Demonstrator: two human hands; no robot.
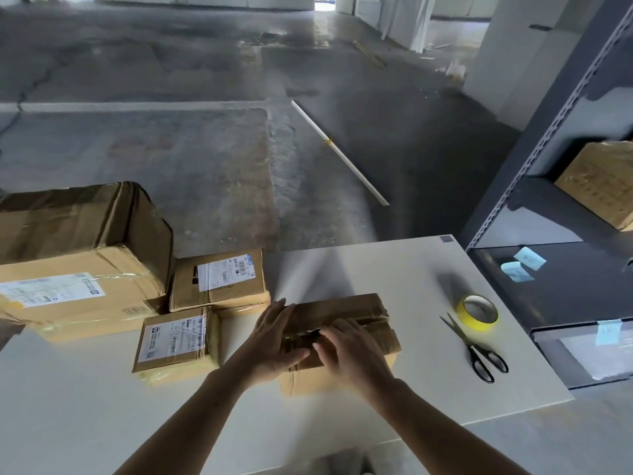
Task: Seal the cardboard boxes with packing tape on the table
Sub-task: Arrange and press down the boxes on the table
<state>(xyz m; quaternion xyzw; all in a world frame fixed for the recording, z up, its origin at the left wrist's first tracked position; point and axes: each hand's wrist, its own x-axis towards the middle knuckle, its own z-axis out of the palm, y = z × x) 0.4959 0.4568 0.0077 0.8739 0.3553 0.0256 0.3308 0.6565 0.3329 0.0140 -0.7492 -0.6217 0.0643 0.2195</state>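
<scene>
A small brown cardboard box (356, 311) lies on the white table (394, 269), its top flaps meeting at a seam with a dark gap. My left hand (274, 334) lies flat over the box's left end, fingers straight and the thumb against its near side. My right hand (349, 351) rests on the top near the seam, fingers bent down onto the flap. A roll of yellow tape (476, 313) sits to the right, apart from both hands. Black scissors (476, 349) lie just in front of the roll.
Two labelled boxes (219, 279) (176, 339) and a large stacked box (75, 248) occupy the table's left side. A grey metal shelf rack (548, 138) holding a carton (599, 183) stands close on the right. Concrete floor lies beyond the table's far edge.
</scene>
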